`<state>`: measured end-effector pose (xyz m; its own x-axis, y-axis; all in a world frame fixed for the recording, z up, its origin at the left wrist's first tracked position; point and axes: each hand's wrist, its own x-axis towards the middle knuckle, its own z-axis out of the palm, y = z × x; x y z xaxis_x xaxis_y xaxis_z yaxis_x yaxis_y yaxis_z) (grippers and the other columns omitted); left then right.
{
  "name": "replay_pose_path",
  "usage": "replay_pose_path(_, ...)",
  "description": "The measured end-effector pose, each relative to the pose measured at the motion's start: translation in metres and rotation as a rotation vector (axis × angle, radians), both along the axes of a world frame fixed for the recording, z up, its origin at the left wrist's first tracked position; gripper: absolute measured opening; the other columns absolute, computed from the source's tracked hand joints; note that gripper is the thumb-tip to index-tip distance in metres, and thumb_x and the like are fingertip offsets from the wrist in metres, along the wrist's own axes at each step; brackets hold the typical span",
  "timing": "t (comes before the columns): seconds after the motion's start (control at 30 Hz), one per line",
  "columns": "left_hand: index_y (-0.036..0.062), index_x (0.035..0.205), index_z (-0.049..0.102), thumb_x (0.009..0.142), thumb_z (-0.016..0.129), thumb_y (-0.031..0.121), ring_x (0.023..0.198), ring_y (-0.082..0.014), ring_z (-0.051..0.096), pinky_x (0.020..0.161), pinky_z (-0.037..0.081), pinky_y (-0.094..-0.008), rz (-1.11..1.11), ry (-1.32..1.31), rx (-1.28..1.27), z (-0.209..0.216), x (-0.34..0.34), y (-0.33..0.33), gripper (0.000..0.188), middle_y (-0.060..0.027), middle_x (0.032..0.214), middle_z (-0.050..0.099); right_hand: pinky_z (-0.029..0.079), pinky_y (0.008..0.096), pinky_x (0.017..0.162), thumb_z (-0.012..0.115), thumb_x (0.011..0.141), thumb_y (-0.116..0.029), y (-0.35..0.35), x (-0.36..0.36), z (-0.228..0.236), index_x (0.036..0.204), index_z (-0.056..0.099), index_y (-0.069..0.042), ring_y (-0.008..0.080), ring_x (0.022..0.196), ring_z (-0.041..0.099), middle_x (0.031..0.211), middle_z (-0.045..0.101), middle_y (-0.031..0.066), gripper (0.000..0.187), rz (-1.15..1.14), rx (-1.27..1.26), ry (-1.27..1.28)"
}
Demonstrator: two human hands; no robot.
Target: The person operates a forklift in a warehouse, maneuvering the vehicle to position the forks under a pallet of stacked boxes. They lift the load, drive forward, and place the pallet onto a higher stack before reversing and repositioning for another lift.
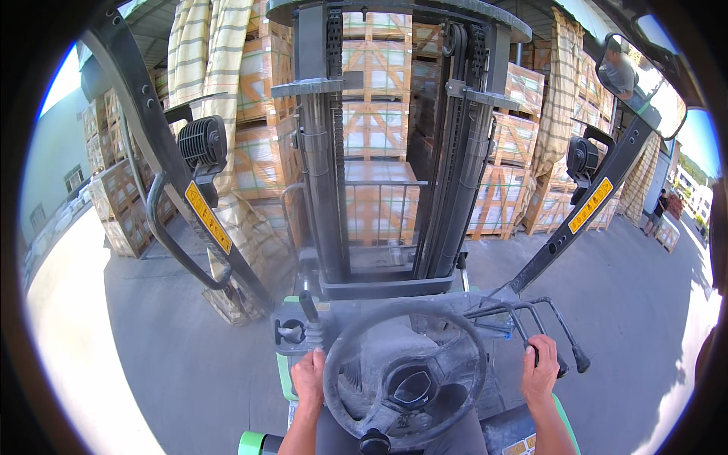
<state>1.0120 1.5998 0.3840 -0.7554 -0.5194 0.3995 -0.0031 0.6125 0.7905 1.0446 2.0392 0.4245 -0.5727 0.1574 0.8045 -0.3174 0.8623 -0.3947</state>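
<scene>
I sit at the controls of a forklift. My left hand [307,375] is closed at the left side of the dusty black steering wheel [476,356], its fingers wrapped at the rim. Just ahead of that hand, a short upright lever [308,307] with a ribbed rubber boot rises from the dashboard. On the right, my right hand [540,371] is closed around the knob end of a bent black control lever [517,322]. Two more such levers [565,322] stand beside it. A spinner knob [374,441] sits at the wheel's lower edge.
The forklift mast [318,182] rises straight ahead. Beyond it stand tall stacks of wooden crates [375,121] and striped curtains [205,68]. Far right, a person [658,211] stands by a low crate [668,234]. A mirror [641,83] hangs upper right. Concrete floor [189,334] surrounds the truck.
</scene>
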Motion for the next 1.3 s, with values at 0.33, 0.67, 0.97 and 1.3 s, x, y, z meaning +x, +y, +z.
replay_pose_path(0.33, 0.0046, 0.082, 0.07, 0.103, 0.052, 0.036, 0.073, -0.0455, 0.067, 0.069, 0.053, -0.0554, 0.004, 0.04, -0.133, -0.002, -0.008, 0.006, 0.042, -0.0218, 0.077, 0.07, 0.051, 0.0432, 0.089, 0.06, 0.101, -0.017, 0.02, 0.018, -0.012, 0.111, 0.065, 0.002, 0.0341, 0.099, 0.064, 0.107, 0.066, 0.0182, 0.022, 0.001, 0.122, -0.055)
replay_pose_path(0.67, 0.0076, 0.076, 0.069, 0.104, 0.048, 0.038, 0.071, -0.0425, 0.069, 0.067, 0.053, -0.0554, -0.04, 0.036, -0.025, 0.002, -0.006, 0.007, 0.046, -0.0182, 0.072, 0.07, 0.05, 0.0519, 0.083, 0.059, 0.105, -0.027, 0.071, 0.038, -0.006, 0.114, 0.069, 0.006, 0.0447, 0.091, 0.064, 0.099, 0.071, 0.0252, 0.036, -0.231, 0.096, -0.296)
replay_pose_path(0.97, 0.0055, 0.082, 0.071, 0.103, 0.05, 0.039, 0.072, -0.0454, 0.07, 0.069, 0.055, -0.0575, -0.034, 0.039, 0.001, -0.003, -0.008, 0.011, 0.045, -0.0232, 0.074, 0.07, 0.052, 0.0507, 0.083, 0.056, 0.105, -0.035, 0.071, 0.016, 0.001, 0.115, 0.07, 0.006, 0.0425, 0.093, 0.069, 0.103, 0.072, 0.0287, 0.044, -0.396, 0.017, -0.409)
replay_pose_path(1.3, 0.0049, 0.079, 0.069, 0.104, 0.05, 0.034, 0.07, -0.048, 0.067, 0.066, 0.052, -0.0584, 0.07, 0.053, -0.054, -0.017, 0.001, 0.014, 0.043, -0.0237, 0.073, 0.069, 0.047, 0.0336, 0.049, 0.051, 0.106, -0.015, 0.111, -0.02, -0.055, 0.105, 0.064, 0.003, 0.0174, 0.049, 0.059, 0.075, 0.063, 0.0111, 0.023, -0.081, -0.226, -0.099)
